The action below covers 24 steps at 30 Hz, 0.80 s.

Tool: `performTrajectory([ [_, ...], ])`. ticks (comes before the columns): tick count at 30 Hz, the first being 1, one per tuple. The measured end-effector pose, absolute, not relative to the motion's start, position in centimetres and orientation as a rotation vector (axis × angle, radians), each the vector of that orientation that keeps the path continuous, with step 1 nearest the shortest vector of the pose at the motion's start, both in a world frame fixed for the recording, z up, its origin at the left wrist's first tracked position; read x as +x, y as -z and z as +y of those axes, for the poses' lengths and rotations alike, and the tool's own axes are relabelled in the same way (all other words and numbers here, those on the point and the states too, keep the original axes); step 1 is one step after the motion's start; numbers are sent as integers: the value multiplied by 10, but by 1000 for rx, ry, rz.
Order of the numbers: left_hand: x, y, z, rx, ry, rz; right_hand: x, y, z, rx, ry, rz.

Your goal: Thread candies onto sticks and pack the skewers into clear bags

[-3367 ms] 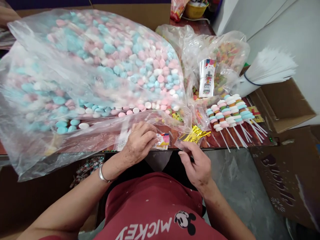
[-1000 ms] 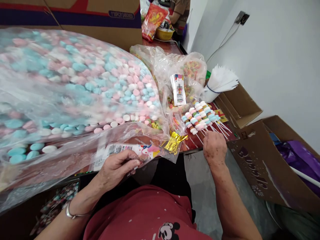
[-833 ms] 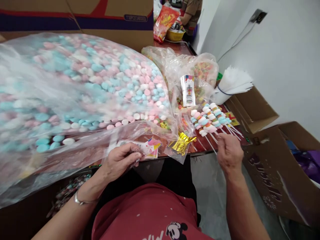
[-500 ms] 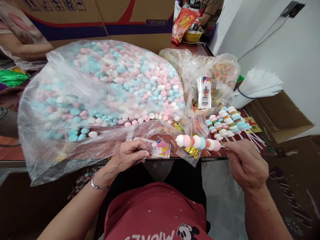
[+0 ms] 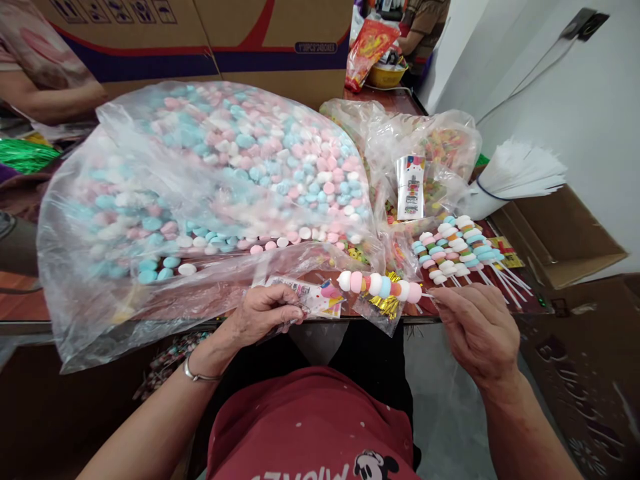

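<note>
My right hand pinches the white stick of a marshmallow skewer, which lies level with its tip toward my other hand. White, pink and blue marshmallows alternate on it with orange pieces. My left hand is closed on a printed clear plastic bag at the table's front edge; its fingers partly cover the bag. Between the hands, a small clear packet with gold tinsel lies just behind and below the skewer. Several more marshmallow skewers lie side by side beyond my right hand.
A large clear bag of marshmallows spreads across the left and middle. Behind the skewers are bags of gummy candy, a stack of printed packets and a cup of white sticks. Cardboard boxes stand behind; another person's arm is at left.
My right hand has moved left with the skewer, bringing its tip closer to the printed bag. My left hand stays nearly in place, still holding the bag.
</note>
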<state>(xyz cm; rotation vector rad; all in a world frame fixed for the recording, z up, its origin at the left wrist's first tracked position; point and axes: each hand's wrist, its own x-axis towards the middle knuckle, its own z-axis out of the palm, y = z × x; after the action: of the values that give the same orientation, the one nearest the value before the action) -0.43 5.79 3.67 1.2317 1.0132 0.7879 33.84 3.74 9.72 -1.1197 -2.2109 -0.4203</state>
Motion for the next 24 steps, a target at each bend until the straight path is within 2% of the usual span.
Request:
performTrajectory([
  [24, -5, -48, 64, 1270, -619, 1039, 344, -94, 40, -1033, 419, -2307],
])
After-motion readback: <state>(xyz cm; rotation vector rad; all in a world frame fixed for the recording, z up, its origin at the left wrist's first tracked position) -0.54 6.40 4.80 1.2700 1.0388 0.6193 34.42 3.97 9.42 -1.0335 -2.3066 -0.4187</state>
